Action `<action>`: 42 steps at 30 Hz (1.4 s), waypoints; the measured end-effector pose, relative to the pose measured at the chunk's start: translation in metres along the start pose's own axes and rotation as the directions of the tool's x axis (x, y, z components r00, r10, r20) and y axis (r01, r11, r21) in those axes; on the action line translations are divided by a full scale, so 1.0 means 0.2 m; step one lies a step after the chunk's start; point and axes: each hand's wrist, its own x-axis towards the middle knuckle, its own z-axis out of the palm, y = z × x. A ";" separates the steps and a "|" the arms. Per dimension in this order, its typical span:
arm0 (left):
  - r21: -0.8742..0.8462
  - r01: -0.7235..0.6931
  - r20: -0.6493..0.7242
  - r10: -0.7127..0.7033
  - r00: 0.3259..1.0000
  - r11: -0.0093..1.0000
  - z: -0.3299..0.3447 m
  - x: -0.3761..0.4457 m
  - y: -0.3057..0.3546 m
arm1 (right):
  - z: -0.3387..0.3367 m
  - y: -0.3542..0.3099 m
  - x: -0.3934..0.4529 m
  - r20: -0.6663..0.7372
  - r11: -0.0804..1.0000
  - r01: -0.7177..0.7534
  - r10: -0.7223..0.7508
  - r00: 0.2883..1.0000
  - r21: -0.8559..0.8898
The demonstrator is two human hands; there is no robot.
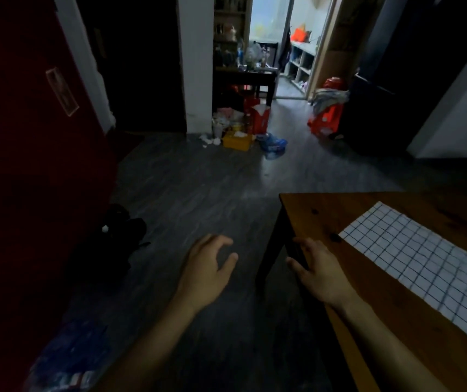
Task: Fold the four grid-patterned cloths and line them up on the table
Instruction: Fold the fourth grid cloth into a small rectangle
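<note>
- Darkness fills the room to the left of the left hand (207,267), and a dark heap (116,233) lies on the floor (198,193) there; stepping that way risks a stumble.
- Left hand hangs over the floor, its fingers (221,241) loosely curled and holding nothing, well apart from any cloth.
- Right hand (317,270) rests at the worktop (311,210) edge, fingers relaxed, empty; whether they press the edge I cannot tell.
- Grid-patterned cloth (419,264) lies flat on the worktop, to the right of the right hand's fingers and near them. It runs toward the right frame border, so an overhang, if any, could let it slide off.
- Only this one cloth shows; the other three are out of view, so lining up may stall while they are found.
- Dim light may hide the grid lines and skew the folds.
</note>
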 end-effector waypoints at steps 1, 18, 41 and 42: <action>0.011 0.004 0.008 -0.004 1.000 1.000 -0.01 0.07 -0.05 | 0.01 -0.02 0.05 -0.013 1.000 0.004 -0.004 1.000 -0.011; 0.088 -0.142 0.493 0.080 0.866 0.986 0.63 1.17 -0.11 | -0.02 0.58 0.92 -0.214 0.932 -0.305 0.345 0.914 0.197; -0.265 -0.448 0.900 0.386 0.201 0.853 1.89 2.33 0.31 | -0.32 1.12 1.35 -0.487 0.544 -0.768 0.799 0.352 0.338; -0.286 -0.463 0.910 0.389 0.143 0.839 1.93 2.38 0.32 | -0.33 1.10 1.38 -0.477 0.501 -0.786 0.824 0.306 0.362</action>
